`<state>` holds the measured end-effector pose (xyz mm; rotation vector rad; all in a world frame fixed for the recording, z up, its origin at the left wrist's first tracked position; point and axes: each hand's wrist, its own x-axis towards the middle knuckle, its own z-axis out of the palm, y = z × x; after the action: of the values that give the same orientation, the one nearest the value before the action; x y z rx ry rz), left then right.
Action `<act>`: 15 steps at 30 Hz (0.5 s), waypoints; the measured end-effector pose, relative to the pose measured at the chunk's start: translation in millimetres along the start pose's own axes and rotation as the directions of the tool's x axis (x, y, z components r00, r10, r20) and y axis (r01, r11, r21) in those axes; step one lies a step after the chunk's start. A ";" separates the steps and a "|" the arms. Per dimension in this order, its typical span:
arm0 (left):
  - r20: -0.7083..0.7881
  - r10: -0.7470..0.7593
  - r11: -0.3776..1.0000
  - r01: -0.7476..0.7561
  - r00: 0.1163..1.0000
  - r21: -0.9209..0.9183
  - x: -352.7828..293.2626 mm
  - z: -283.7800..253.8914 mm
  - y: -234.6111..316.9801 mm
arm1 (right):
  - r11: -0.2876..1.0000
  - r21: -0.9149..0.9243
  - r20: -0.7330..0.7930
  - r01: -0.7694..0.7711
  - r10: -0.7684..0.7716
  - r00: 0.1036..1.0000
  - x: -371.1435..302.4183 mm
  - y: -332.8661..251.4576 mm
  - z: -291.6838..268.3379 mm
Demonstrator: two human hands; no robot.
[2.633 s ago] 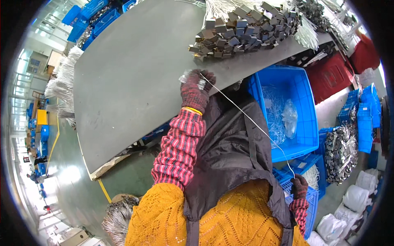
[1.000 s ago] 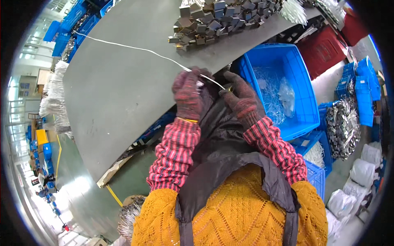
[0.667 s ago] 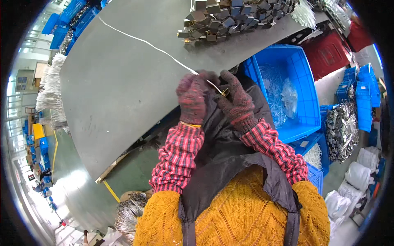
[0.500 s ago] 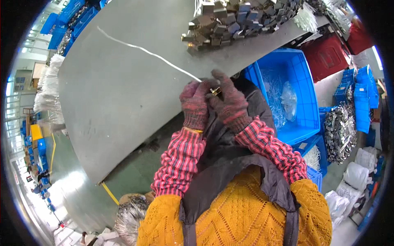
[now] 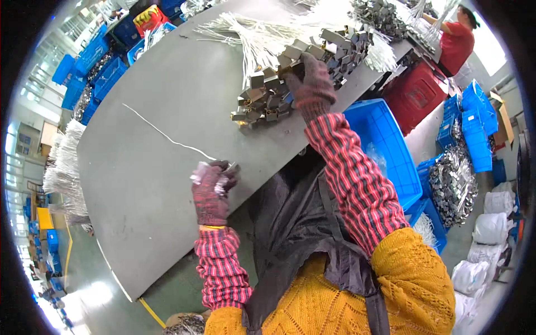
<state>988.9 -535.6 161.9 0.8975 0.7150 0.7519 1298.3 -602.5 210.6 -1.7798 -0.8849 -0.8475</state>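
Observation:
My left hand (image 5: 213,190), in a dark reddish knit glove, is closed near the front edge of the grey table and blurred by motion. From its fingers a thin white cable (image 5: 162,133) runs out to the far left across the tabletop. A small shiny bit shows at the fingertips, too blurred to name. My right hand (image 5: 314,86), gloved alike, reaches over the pile of grey box-shaped blocks (image 5: 268,92). Its thumb and fingers are bent round a dark grey block (image 5: 294,71) at the pile's near side; the glove partly hides the grip.
White cables (image 5: 245,39) lie bunched behind the pile on the grey table (image 5: 139,223). A blue crate (image 5: 405,162) with clear plastic stands right of my lap, near a dark red bin (image 5: 416,92). A co-worker in red (image 5: 458,42) is at the far right.
My hands have come apart. The left has moved left and nearer with the cable; the right has reached forward to the pile. The view has shifted, showing more of the pile and a co-worker.

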 end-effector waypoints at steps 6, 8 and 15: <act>0.163 -0.045 0.998 0.053 0.986 -0.043 -20.7 64.5 -25.2 | 0.902 0.106 0.395 -0.419 0.348 0.850 7.1 -1.8 -46.5; 0.262 0.088 0.993 -0.104 0.961 0.047 -27.8 69.2 -41.6 | 0.851 0.172 0.461 -0.496 0.375 0.804 -27.3 -11.8 -84.9; 0.516 -0.169 0.913 0.331 0.840 -0.240 -37.4 202.1 -94.1 | 0.504 0.340 0.712 -0.794 0.413 0.568 -110.8 -18.6 -261.9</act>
<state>1154.9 -688.3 177.0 0.6352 0.2397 0.3598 1184.6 -863.7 208.2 -1.5169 -0.6310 0.4930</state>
